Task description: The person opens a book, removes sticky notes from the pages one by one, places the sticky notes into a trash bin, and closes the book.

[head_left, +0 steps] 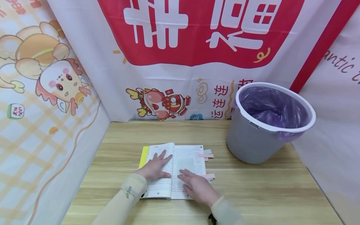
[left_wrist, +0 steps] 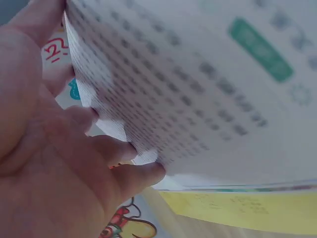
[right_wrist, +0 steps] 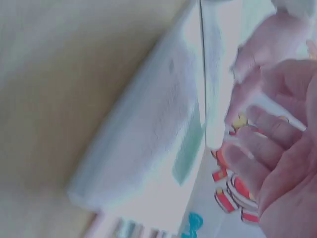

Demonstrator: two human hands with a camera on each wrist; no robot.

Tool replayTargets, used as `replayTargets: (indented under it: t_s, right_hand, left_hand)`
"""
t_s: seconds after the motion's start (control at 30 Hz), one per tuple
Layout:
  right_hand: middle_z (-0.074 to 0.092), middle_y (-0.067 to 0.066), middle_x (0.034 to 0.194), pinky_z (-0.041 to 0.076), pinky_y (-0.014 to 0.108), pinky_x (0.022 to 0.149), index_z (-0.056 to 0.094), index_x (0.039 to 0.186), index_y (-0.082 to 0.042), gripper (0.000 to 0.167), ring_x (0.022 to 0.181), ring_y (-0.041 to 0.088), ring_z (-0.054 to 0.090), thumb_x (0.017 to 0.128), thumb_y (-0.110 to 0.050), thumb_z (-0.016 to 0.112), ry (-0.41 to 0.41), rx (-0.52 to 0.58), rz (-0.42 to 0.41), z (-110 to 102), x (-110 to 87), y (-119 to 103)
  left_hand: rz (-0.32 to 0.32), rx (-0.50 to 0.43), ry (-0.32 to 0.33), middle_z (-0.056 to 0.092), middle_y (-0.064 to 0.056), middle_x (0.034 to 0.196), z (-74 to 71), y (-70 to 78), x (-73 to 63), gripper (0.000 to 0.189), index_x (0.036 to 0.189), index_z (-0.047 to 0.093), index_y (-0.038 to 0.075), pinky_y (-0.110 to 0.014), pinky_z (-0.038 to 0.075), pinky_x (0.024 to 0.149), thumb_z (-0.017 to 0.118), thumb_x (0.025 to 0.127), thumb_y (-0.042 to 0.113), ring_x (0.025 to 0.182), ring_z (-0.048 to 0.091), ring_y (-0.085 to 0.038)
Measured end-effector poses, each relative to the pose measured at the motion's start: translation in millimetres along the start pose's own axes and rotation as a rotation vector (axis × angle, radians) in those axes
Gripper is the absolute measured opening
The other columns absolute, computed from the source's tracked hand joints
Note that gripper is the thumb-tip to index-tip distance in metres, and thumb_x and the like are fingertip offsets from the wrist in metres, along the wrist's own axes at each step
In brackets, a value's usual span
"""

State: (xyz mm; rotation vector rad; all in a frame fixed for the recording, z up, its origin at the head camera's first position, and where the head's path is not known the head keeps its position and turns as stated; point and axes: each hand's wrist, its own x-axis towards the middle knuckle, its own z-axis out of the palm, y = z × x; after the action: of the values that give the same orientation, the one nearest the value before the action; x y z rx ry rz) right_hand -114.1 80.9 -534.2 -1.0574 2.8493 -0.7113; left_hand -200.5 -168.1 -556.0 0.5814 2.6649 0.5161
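Note:
An open book [head_left: 187, 187] with printed pages lies on the table. My left hand [head_left: 154, 167] rests on its left page with the fingers spread; in the left wrist view the fingertips [left_wrist: 153, 171] press on the print. My right hand [head_left: 201, 187] is over the right page, fingers relaxed and holding nothing. Its fingertips reach the lower edge of a pale green square note [head_left: 185, 164] on that page, which shows as a green patch [right_wrist: 189, 156] in the blurred right wrist view. Pink tabs [head_left: 208, 176] stick out from the book's right edge, and a yellow strip [head_left: 143, 156] shows at its left.
A grey bin [head_left: 247, 143] lined with a purple bag [head_left: 268, 117] stands at the table's back right. Printed cloths hang behind [head_left: 197, 72] and at the left side [head_left: 42, 150]. The wooden table [head_left: 261, 193] extends around the book.

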Motion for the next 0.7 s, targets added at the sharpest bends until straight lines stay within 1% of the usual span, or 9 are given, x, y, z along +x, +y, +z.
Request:
replayTargets:
  t_s: [0.07, 0.17, 0.23, 0.3, 0.37, 0.47, 0.6, 0.63, 0.7]
  right_hand:
    - [0.053, 0.013, 0.144, 0.049, 0.043, 0.099, 0.063, 0.132, -0.007, 0.042, 0.13, 0.029, 0.052, 0.091, -0.013, 0.071, 0.024, -0.047, 0.049, -5.8, 3.7, 8.6]
    - [0.056, 0.013, 0.141, 0.049, 0.044, 0.098, 0.065, 0.13, -0.007, 0.041, 0.129, 0.029, 0.053, 0.09, -0.012, 0.072, 0.02, -0.106, 0.131, -12.4, 10.2, 19.0]
    - [0.057, 0.013, 0.139, 0.05, 0.043, 0.098, 0.065, 0.129, -0.007, 0.041, 0.128, 0.029, 0.054, 0.089, -0.012, 0.073, 0.014, -0.141, 0.16, -12.4, 13.5, 25.8]
    - [0.057, 0.014, 0.139, 0.048, 0.045, 0.099, 0.065, 0.129, -0.008, 0.042, 0.129, 0.03, 0.053, 0.088, -0.01, 0.074, 0.006, -0.148, 0.164, -9.7, 15.6, 31.9]
    - [0.056, 0.016, 0.139, 0.047, 0.047, 0.1, 0.065, 0.129, -0.009, 0.043, 0.13, 0.033, 0.052, 0.087, -0.009, 0.074, -0.006, -0.151, 0.146, -3.6, 17.7, 37.2]
    - [0.051, 0.016, 0.144, 0.042, 0.051, 0.105, 0.063, 0.134, -0.014, 0.047, 0.135, 0.037, 0.045, 0.088, -0.009, 0.072, -0.061, -0.14, 0.135, 7.0, 21.8, 41.4]
    - [0.043, 0.015, 0.151, 0.034, 0.05, 0.111, 0.056, 0.142, -0.017, 0.048, 0.14, 0.037, 0.037, 0.095, -0.012, 0.064, -0.119, -0.173, 0.134, 19.9, 28.9, 42.0]
    - [0.041, 0.015, 0.153, 0.033, 0.049, 0.112, 0.054, 0.144, -0.017, 0.047, 0.141, 0.036, 0.036, 0.097, -0.013, 0.06, -0.128, -0.193, 0.134, 22.6, 30.5, 41.3]
    - [0.041, 0.016, 0.152, 0.034, 0.048, 0.112, 0.052, 0.145, -0.015, 0.045, 0.14, 0.035, 0.038, 0.1, -0.014, 0.054, -0.13, -0.239, 0.115, 27.5, 33.7, 39.4]
  left_hand:
    - [0.02, 0.029, 0.005, 0.008, -0.017, 0.164, 0.7, 4.4, -2.7, 0.094, 0.157, 0.03, 0.018, -0.063, 0.023, 0.112, 0.075, 0.081, 0.051, 0.144, 0.01, -0.052]
    - [0.048, 0.039, 0.014, 0.011, -0.022, 0.163, 2.7, 14.5, -7.5, 0.089, 0.155, 0.03, 0.006, -0.059, 0.024, 0.113, 0.073, 0.087, 0.043, 0.145, 0.012, -0.049]
    - [0.058, 0.039, 0.01, 0.01, -0.022, 0.163, 6.3, 21.1, -9.6, 0.09, 0.155, 0.028, 0.002, -0.059, 0.023, 0.114, 0.072, 0.088, 0.043, 0.146, 0.011, -0.048]
    - [0.048, 0.039, 0.006, 0.007, -0.022, 0.163, 11.9, 26.4, -10.0, 0.097, 0.156, 0.026, 0.003, -0.06, 0.021, 0.114, 0.074, 0.085, 0.049, 0.146, 0.009, -0.047]
    - [0.025, 0.047, 0.013, 0.005, -0.021, 0.163, 17.0, 30.3, -10.6, 0.108, 0.157, 0.024, 0.005, -0.06, 0.02, 0.114, 0.077, 0.078, 0.056, 0.147, 0.007, -0.047]
    - [-0.028, 0.089, 0.031, 0.001, -0.021, 0.164, 23.9, 34.6, -11.9, 0.121, 0.159, 0.02, 0.01, -0.063, 0.02, 0.113, 0.079, 0.07, 0.065, 0.145, 0.006, -0.052]
    - [-0.105, 0.138, 0.05, -0.004, -0.025, 0.163, 28.5, 41.6, -15.0, 0.123, 0.16, 0.016, 0.016, -0.071, 0.021, 0.108, 0.075, 0.068, 0.072, 0.139, 0.007, -0.061]
    - [-0.122, 0.149, 0.051, -0.004, -0.025, 0.162, 29.2, 42.9, -15.9, 0.122, 0.16, 0.016, 0.017, -0.072, 0.022, 0.107, 0.073, 0.068, 0.074, 0.139, 0.008, -0.062]
    - [-0.154, 0.161, 0.045, -0.005, -0.025, 0.163, 29.6, 45.5, -17.7, 0.122, 0.16, 0.016, 0.018, -0.074, 0.021, 0.105, 0.072, 0.068, 0.075, 0.139, 0.008, -0.062]
